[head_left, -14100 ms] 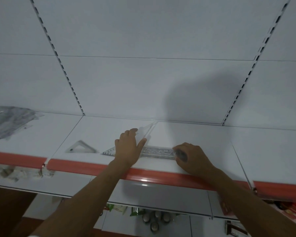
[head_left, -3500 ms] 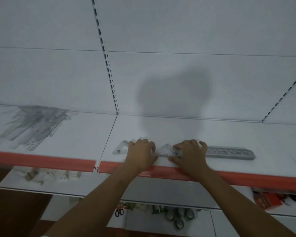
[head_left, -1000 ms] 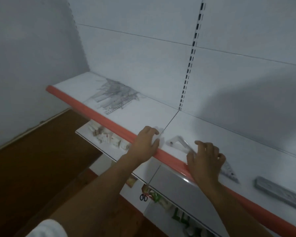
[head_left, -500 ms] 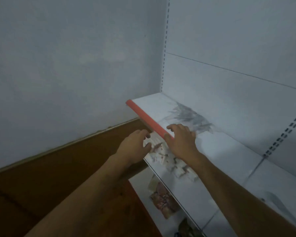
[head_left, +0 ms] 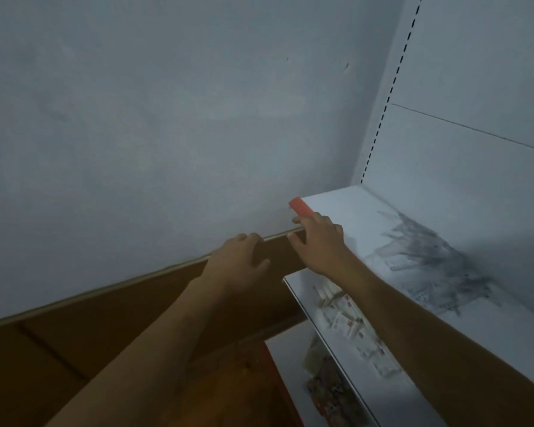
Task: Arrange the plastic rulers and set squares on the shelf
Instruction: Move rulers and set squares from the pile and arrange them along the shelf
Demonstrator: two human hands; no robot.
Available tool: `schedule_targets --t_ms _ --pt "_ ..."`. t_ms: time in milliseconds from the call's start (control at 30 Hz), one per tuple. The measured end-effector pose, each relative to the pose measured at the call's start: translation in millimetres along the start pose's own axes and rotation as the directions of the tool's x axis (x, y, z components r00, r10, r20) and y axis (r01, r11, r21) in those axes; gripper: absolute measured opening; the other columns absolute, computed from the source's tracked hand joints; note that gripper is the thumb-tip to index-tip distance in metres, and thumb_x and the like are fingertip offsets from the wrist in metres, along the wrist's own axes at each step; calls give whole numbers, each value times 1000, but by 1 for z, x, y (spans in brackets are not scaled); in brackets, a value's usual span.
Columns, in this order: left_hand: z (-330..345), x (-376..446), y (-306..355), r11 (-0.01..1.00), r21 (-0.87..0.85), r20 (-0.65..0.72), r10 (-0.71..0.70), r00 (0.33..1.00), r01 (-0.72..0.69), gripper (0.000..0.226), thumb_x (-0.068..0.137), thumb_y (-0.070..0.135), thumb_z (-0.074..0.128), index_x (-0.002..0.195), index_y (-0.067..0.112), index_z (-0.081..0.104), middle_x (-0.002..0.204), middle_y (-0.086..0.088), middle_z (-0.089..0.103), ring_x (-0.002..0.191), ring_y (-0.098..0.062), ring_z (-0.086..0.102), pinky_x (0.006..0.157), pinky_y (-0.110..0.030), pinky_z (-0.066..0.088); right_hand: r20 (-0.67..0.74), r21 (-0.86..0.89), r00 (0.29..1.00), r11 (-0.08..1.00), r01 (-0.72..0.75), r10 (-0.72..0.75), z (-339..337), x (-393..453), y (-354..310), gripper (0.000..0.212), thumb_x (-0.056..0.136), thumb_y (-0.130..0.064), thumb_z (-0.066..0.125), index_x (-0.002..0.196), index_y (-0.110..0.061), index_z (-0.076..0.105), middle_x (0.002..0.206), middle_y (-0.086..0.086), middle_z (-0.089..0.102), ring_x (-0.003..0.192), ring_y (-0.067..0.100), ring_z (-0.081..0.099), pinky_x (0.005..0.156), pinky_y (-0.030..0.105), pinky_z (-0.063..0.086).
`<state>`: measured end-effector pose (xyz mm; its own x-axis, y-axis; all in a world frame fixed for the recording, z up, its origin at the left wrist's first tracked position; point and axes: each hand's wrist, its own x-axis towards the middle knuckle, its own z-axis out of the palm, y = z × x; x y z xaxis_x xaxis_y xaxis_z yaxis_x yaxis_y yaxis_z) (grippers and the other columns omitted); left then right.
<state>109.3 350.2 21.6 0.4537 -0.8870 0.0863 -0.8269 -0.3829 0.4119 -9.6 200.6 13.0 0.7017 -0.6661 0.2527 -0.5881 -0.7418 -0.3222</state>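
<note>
A loose heap of clear plastic rulers and set squares (head_left: 429, 260) lies on the white shelf (head_left: 352, 208) near its left end, against the back panel. My right hand (head_left: 319, 241) hovers over the shelf's red front edge (head_left: 301, 208), left of the heap, fingers relaxed and holding nothing. Left of the shelf my left hand (head_left: 238, 260) hangs in the air over the floor, fingers loosely curled and empty. The sorted rulers farther right are out of view.
A plain wall (head_left: 167, 118) closes off the left side. A lower shelf (head_left: 349, 322) carries small white packets, with more goods below. Brown wooden floor (head_left: 90, 349) lies at the bottom left.
My view has swung far left, from the middle bay with the set squares to the shelf's left end. Both hands left the set squares and moved left, now empty.
</note>
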Motion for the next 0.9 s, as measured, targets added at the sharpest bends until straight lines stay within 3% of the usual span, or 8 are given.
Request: schedule_targets --t_ms 200,333,533,700,800,900 --pt "0 82 -16 999 35 39 25 999 -26 48 93 46 53 135 26 43 137 0 48 121 -19 50 98 -35 44 0 8 999 999 -37 37 21 79 18 42 96 -48 42 131 -26 47 138 -1 47 126 20 41 106 41 28" --pt "8 141 -15 997 -2 39 79 996 -79 44 93 45 53 131 25 47 131 0 52 113 -17 53 94 -32 46 -27 -44 999 998 -46 45 30 120 38 37 96 -43 42 127 -26 51 134 -3 50 121 18 43 101 38 31" --pt "44 209 5 963 -85 136 267 954 -257 37 95 40 49 127 21 54 123 1 56 107 -17 56 91 -29 46 -89 -25 961 964 -263 260 31 135 78 39 95 -41 46 128 -22 51 131 1 52 122 19 44 103 38 29" --pt "70 267 29 868 -173 209 494 844 -465 31 93 37 54 121 23 58 120 3 58 103 -15 57 92 -30 46 -190 -72 870 878 -474 454 28 125 110 37 95 -37 48 127 -19 52 125 4 53 118 22 46 99 38 30" --pt "89 278 51 779 -219 253 626 737 -587 30 93 39 54 120 24 56 118 6 56 103 -12 54 88 -23 42 -220 -100 777 779 -619 589 22 103 121 39 96 -40 44 130 -22 49 129 2 50 121 22 43 100 38 28" --pt "106 278 71 689 -293 264 724 637 -662 28 92 37 56 117 22 57 114 3 57 100 -14 55 88 -26 44 -268 -105 663 663 -741 699 20 72 124 40 96 -41 44 131 -23 48 130 3 50 122 23 43 99 36 26"
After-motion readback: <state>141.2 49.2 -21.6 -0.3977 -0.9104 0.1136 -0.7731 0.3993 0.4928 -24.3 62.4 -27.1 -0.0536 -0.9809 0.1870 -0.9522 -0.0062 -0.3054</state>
